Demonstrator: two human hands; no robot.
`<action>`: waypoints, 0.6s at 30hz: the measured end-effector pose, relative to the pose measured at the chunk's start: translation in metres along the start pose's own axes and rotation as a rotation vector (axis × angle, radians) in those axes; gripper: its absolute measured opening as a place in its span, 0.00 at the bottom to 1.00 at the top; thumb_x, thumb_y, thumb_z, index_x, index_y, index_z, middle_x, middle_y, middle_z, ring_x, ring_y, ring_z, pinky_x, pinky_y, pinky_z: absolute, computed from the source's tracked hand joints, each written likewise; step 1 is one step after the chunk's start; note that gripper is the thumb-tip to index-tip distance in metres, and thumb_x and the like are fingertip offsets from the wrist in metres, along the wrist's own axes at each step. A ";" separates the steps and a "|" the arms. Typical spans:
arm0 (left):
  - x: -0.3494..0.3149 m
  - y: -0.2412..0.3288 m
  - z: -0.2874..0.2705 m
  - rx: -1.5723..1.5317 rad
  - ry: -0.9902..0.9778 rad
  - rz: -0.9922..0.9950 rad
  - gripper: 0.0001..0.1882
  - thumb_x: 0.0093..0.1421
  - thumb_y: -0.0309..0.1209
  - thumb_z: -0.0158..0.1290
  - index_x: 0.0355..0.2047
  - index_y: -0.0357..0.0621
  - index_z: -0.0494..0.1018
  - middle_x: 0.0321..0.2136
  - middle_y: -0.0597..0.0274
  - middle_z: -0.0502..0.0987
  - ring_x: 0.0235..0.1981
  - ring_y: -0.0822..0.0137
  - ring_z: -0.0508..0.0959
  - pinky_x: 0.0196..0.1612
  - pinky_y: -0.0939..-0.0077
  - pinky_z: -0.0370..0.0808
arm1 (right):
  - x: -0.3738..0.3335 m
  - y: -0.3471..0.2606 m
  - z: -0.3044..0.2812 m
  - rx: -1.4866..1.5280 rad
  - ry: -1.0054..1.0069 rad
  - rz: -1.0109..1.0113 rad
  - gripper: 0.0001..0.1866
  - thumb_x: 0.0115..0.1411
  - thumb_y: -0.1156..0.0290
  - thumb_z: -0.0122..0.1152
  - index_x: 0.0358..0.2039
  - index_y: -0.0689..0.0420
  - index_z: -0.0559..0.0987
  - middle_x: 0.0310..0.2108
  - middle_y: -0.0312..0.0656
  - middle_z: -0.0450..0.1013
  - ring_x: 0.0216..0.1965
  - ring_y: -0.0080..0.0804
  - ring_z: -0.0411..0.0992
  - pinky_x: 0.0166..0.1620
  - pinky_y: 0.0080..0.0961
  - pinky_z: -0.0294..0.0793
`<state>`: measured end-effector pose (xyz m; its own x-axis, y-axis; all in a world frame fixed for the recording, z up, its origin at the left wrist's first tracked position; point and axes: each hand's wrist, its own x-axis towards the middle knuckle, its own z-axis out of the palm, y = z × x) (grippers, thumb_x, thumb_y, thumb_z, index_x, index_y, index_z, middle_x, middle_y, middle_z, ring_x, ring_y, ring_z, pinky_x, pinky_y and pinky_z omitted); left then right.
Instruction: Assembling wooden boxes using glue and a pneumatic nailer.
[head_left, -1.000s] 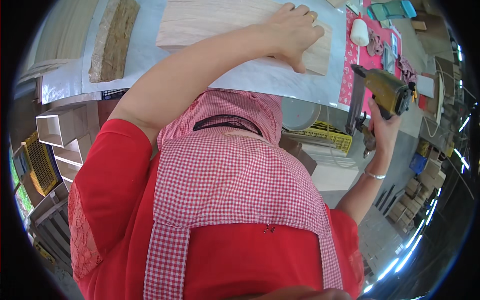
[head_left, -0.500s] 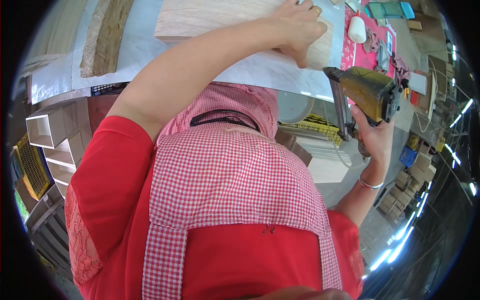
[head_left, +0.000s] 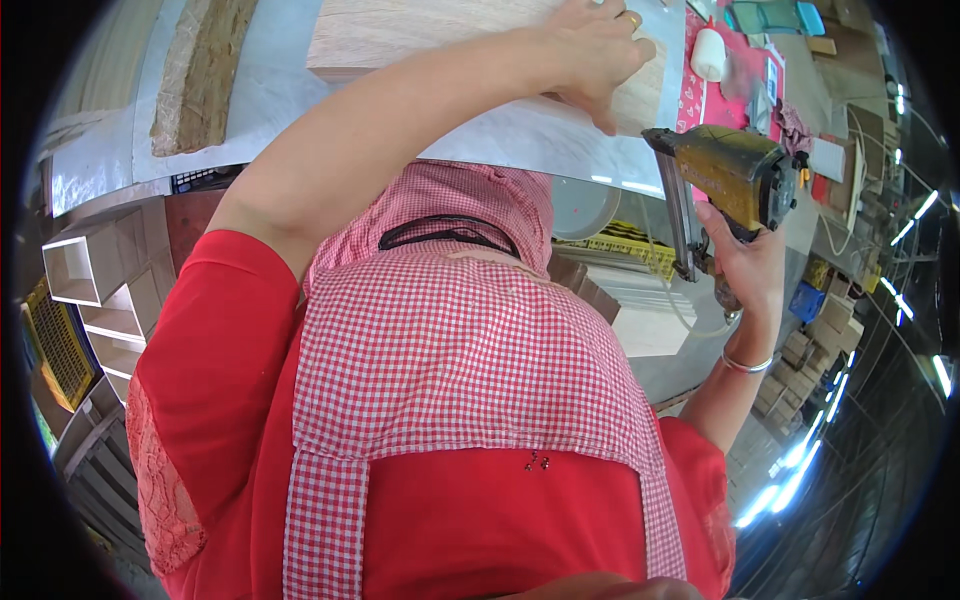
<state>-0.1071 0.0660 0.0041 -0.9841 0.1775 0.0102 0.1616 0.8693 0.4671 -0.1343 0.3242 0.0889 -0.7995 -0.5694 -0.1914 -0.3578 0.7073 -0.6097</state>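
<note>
My left hand [head_left: 597, 62] grips a pale wooden board [head_left: 410, 38] on the table. Its thumb points down by the board's near side and its fingers bend at the far side, partly cut off by the picture's upper edge. To the right, my right hand [head_left: 745, 262] is wrapped round the handle of a worn yellow and black nail gun [head_left: 725, 175]. The gun's dark nose is close to the board's right end, with a small gap in this view. Its long magazine hangs down toward me. What lies under my left palm is hidden.
A rough block in clear wrap [head_left: 203, 80] lies at the left of the pale table [head_left: 105, 150]. A white bottle [head_left: 708, 55] and cloths sit on a pink cover at right. Below are white shelf boxes [head_left: 100, 262], a yellow crate [head_left: 55, 345], stacked boards [head_left: 645, 315] and a hose.
Both hands keep their hold and barely move. The nail gun has shifted very slightly left, while the whole view has drifted a little.
</note>
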 end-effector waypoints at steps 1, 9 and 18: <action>-0.009 -0.001 0.001 0.142 0.054 -0.033 0.44 0.36 0.49 0.71 0.50 0.37 0.72 0.56 0.36 0.67 0.61 0.44 0.62 0.62 0.47 0.59 | 0.000 -0.002 -0.001 0.000 -0.003 -0.009 0.16 0.55 0.71 0.72 0.42 0.62 0.78 0.29 0.34 0.76 0.20 0.14 0.66 0.20 0.15 0.62; -0.132 -0.108 -0.064 0.059 0.115 0.081 0.43 0.36 0.50 0.71 0.47 0.35 0.69 0.54 0.35 0.66 0.59 0.40 0.64 0.61 0.44 0.60 | -0.003 -0.025 0.008 0.127 0.185 0.199 0.17 0.54 0.70 0.73 0.41 0.62 0.78 0.30 0.33 0.76 0.18 0.15 0.66 0.18 0.15 0.63; -0.141 -0.055 -0.040 0.204 0.233 -0.203 0.37 0.34 0.48 0.69 0.39 0.37 0.70 0.40 0.42 0.73 0.46 0.46 0.72 0.51 0.51 0.67 | 0.006 -0.028 0.034 0.109 0.056 -0.048 0.14 0.57 0.65 0.72 0.36 0.60 0.81 0.19 0.30 0.71 0.14 0.13 0.62 0.17 0.16 0.59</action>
<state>0.0202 -0.0249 0.0124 -0.9842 -0.0977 0.1474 -0.0507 0.9544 0.2942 -0.1128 0.2863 0.0785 -0.8096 -0.5750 -0.1184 -0.3442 0.6283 -0.6977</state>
